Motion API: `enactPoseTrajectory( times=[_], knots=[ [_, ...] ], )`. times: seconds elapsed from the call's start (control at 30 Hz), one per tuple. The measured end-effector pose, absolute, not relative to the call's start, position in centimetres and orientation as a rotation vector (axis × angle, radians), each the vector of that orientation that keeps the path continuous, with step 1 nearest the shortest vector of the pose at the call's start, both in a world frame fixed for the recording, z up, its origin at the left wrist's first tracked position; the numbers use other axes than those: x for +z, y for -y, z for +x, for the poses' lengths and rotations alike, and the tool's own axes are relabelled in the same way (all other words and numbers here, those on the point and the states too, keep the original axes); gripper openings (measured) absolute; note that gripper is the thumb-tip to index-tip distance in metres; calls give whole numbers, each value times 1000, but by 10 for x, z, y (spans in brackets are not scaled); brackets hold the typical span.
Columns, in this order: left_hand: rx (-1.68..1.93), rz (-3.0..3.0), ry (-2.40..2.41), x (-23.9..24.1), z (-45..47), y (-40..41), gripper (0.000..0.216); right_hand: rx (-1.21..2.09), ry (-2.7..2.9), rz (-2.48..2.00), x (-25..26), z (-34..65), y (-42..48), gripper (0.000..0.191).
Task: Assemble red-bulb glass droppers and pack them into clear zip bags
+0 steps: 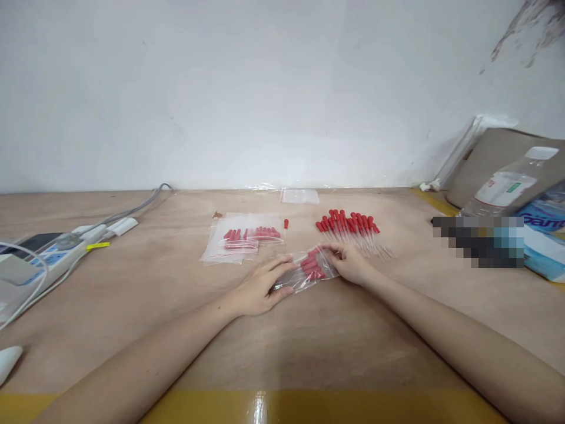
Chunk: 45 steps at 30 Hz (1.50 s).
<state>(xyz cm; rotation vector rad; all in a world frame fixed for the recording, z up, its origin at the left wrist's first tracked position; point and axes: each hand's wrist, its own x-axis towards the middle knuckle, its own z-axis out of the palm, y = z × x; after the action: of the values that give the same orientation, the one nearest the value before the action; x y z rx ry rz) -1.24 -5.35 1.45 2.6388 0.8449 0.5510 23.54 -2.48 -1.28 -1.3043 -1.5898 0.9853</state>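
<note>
A clear plastic zip bag [300, 281] with several red-bulbed droppers [312, 264] inside lies low over the table in front of me. My left hand [265, 288] holds its left end, the thumb below and the fingers above. At the bag's right end, by the opening edge, my right hand [348, 262] pinches the plastic between thumb and fingers. Behind my right hand is a loose pile of droppers [348, 224], red bulbs pointing away from me. Filled zip bags [233, 238] overlap one another at the back left, and a single dropper [286, 224] lies beside them.
An empty-looking flat zip bag [300, 196] lies by the wall. To the left are a power strip [62, 250] with cables and a phone [33, 242]. A plastic bottle [503, 185], a grey-brown case [489, 156] and a blue package [541, 253] stand at the right.
</note>
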Motion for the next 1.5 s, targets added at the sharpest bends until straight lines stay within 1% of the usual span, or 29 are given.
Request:
enactPoseTrajectory(
  times=[0.17,0.4,0.57,0.77,0.87,1.07,1.2,1.33,1.5],
  knots=[
    [557,2646,-820,14,-13,53,44,983,1456,-1374,-13,234,24,11],
    [519,2655,-842,17,-12,55,41,977,1630,-1330,-4,231,27,24],
    [505,2664,-843,17,-11,54,44,1047,1567,-1367,1,227,31,15],
    [480,2673,-838,17,-12,53,46,1156,1635,-1249,2,224,33,20],
    [482,2668,-842,17,-12,53,46,1196,1624,-1284,5,225,33,21],
    [479,2663,-844,20,-12,55,47,1050,1426,-1511,5,227,31,17],
    [488,2672,-846,19,-12,55,47,1190,1432,-1418,2,226,30,18],
    [497,2677,-830,18,-12,54,48,1237,1431,-1331,2,224,32,23],
    [488,2674,-811,18,-12,53,49,1524,1353,-1119,9,221,39,23]
  ],
)
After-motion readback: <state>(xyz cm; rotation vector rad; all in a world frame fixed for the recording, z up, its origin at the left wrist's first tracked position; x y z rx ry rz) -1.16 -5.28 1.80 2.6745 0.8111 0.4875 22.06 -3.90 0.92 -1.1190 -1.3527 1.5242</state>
